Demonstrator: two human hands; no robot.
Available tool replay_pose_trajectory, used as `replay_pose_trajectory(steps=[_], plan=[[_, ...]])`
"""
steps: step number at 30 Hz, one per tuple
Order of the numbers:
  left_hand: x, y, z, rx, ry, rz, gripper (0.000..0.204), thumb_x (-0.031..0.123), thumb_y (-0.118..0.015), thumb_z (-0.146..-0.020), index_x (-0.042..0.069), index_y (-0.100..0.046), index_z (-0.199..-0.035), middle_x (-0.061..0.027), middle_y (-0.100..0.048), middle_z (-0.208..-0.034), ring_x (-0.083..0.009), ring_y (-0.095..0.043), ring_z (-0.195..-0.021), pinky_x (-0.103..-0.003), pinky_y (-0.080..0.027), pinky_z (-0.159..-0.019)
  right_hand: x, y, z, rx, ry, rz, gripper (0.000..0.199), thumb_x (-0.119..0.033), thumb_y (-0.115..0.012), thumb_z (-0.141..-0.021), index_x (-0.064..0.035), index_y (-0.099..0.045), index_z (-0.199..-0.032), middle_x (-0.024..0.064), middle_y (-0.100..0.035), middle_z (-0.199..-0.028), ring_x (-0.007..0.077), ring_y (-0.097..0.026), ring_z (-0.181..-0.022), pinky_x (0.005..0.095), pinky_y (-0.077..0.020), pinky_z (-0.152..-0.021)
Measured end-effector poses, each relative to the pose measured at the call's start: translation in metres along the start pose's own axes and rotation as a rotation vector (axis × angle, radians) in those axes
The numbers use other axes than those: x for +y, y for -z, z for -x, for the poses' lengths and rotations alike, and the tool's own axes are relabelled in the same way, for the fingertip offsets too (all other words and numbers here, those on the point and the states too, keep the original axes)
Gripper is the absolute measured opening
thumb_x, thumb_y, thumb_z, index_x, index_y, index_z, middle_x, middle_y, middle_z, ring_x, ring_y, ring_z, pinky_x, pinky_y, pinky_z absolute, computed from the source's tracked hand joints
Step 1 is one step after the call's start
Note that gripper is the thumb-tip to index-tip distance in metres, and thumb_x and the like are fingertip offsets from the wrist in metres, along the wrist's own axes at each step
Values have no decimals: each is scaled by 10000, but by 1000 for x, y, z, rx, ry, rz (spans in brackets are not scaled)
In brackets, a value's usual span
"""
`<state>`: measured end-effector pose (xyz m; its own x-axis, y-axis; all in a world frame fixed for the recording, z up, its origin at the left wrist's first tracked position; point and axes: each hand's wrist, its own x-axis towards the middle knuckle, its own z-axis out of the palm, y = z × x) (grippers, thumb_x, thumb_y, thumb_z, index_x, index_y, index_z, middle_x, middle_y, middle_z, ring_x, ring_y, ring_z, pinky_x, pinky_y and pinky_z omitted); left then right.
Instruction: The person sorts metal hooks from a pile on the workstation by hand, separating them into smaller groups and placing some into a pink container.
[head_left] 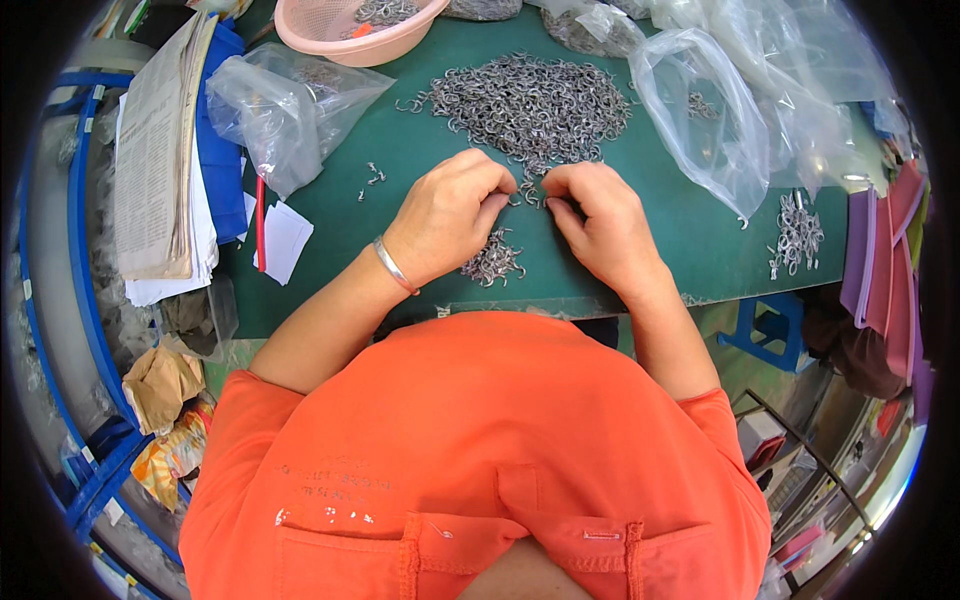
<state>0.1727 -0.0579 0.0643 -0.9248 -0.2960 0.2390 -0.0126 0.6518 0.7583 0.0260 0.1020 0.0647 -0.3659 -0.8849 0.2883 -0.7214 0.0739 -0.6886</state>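
Note:
A large heap of small grey metal hooks (535, 105) lies on the green tabletop (400, 130), with a thin trail of them running toward me. My left hand (450, 212) is closed in a pinch at that trail, thumb and forefinger around a small metal hook. Opposite it, my right hand (605, 222) pinches too, its fingertips at the trail's other side; whatever it holds is too small to make out. Below my left hand sits a smaller pile of metal pieces (493, 260) near the table's front edge.
A pink plastic basket (375, 45) with metal parts stands at the far left. Clear plastic bags (700, 120) lie at the right, another bag (285, 110) at the left. Shiny metal pieces (797, 235) rest near the right edge. Newspapers (160, 160) and a blue stool (765, 335) flank the table.

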Motion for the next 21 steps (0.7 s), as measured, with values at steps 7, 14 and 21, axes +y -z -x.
replay_pose_trajectory(steps=[7, 14, 21], plan=[[-2, 0, 3, -4, -21, -89, 106, -30, -676, -851, 17, -651, -943, -121, -614, -887, -302, -630, -834, -376, -510, -709, -11, -3, 0, -1, -16, -117, 189, 39, -679, -817, -32, -621, -982, 124, -650, -911, 350, -648, -864, 419, -537, -761], [-6, 0, 4, 25, 75, -40, 66, -21, -637, -880, 15, -631, -936, -130, -601, -873, -314, -618, -805, -382, -498, -694, -18, -33, -2, 23, 138, 61, 160, 56, -644, -767, -29, -565, -877, 117, -599, -837, 330, -610, -817, 443, -517, -747], [-6, 0, 2, 19, 46, -24, 71, -18, -653, -878, 13, -639, -941, -127, -593, -861, -299, -613, -768, -369, -496, -682, -17, 5, 0, 27, -64, -78, 122, 29, -671, -795, -23, -605, -885, 121, -636, -845, 329, -640, -807, 413, -525, -720]])
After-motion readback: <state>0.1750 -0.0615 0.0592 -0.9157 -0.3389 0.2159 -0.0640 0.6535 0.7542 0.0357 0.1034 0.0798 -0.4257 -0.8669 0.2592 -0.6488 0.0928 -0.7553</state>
